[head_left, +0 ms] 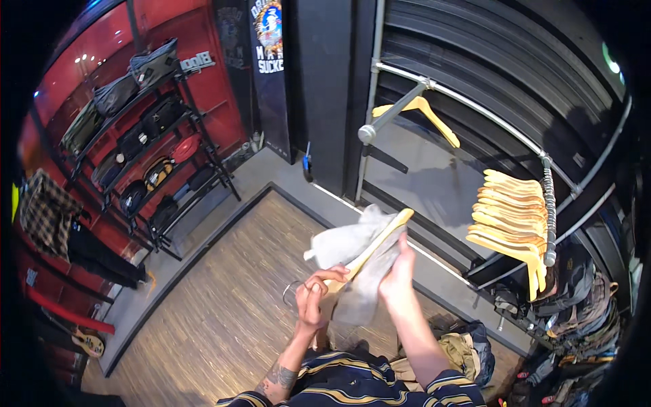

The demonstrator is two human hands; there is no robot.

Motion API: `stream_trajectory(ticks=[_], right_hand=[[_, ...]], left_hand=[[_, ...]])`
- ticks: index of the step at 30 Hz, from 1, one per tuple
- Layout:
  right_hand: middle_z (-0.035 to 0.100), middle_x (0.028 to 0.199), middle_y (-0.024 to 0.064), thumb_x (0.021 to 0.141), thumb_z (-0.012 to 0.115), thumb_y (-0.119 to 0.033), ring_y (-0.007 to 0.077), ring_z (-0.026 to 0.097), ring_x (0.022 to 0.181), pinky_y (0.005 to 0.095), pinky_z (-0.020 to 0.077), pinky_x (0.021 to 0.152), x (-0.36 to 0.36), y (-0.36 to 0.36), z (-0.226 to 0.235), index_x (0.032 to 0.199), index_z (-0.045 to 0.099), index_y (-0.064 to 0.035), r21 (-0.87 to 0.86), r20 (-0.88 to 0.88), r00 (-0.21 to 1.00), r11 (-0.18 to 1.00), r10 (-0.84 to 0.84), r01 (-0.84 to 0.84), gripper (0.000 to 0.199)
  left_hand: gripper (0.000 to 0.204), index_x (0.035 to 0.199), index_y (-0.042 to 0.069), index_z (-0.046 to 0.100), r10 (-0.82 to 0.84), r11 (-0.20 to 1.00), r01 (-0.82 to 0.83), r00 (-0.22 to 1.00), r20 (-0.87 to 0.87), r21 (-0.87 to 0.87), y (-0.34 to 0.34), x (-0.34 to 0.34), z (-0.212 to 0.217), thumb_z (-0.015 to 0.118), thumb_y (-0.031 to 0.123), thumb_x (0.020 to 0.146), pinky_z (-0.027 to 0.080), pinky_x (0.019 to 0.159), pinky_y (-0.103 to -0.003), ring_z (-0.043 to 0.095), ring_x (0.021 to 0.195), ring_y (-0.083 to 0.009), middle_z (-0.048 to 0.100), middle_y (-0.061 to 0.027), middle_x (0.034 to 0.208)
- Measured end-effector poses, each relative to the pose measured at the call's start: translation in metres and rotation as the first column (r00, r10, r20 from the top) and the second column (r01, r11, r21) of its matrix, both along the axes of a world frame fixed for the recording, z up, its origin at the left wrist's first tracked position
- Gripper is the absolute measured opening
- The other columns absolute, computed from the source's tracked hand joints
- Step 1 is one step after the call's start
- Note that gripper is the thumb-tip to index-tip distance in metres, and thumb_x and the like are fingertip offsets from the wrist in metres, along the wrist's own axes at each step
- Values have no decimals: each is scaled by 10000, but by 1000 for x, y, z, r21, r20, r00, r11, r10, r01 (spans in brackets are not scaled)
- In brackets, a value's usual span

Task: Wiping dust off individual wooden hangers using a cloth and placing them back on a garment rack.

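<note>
My left hand (314, 296) is closed round a pale wooden hanger (375, 245) near its middle, and the metal hook sticks out to the left of the fingers. A light grey garment (342, 243), somewhat blurred, drapes on both sides of the hanger, which slants up to the right with its far tip bare. At the right side of the cloth, my right hand (399, 270) grips the garment close to that tip. Its fingers are partly hidden behind the fabric. The garment's exact kind cannot be made out.
Several wooden hangers (508, 210) hang on a rail at the right; one hanger (424, 115) is on a bar ahead. Folded clothes (461, 353) lie low by my right arm. Bags fill a black shelf (152, 136) at the left. A raised ledge (258, 176) borders the wooden floor.
</note>
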State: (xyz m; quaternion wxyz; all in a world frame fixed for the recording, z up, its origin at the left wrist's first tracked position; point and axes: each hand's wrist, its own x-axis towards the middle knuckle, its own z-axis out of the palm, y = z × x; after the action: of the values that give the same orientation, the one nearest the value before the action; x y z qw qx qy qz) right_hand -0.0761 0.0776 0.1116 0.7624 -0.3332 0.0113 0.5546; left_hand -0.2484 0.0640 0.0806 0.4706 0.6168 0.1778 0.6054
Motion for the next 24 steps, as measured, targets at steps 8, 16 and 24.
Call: stream_trajectory(ticks=[8, 16, 24], right_hand=[[442, 1505, 139, 1045, 509, -390, 257, 451, 1354, 391, 392, 1109, 81, -46, -22, 1527, 326, -42, 129, 611, 637, 854, -469, 505, 622], [735, 1025, 93, 869, 787, -362, 161, 658, 923, 327, 521, 850, 160, -197, -74, 1181, 677, -24, -596, 771, 33, 740, 636, -312, 473], [635, 926, -7, 958, 697, -223, 58, 533, 821, 240, 435, 700, 218, -386, -179, 1166, 649, -3, -517, 732, 624, 819, 273, 249, 307]], left_hand=[[357, 698, 62, 371, -263, 929, 296, 950, 166, -223, -3, 18, -38, 364, 234, 1010, 441, 974, -556, 633, 981, -422, 649, -301, 928], [383, 929, -15, 565, -655, 695, 449, 718, -237, -561, 8, 40, 44, 399, 305, 1059, 503, 947, -378, 664, 1041, -293, 704, -210, 1016], [360, 1248, 16, 589, -572, 720, 636, 318, -756, -277, -33, 167, 26, 627, 262, 988, 528, 779, -360, 705, 893, -266, 718, -167, 1008]])
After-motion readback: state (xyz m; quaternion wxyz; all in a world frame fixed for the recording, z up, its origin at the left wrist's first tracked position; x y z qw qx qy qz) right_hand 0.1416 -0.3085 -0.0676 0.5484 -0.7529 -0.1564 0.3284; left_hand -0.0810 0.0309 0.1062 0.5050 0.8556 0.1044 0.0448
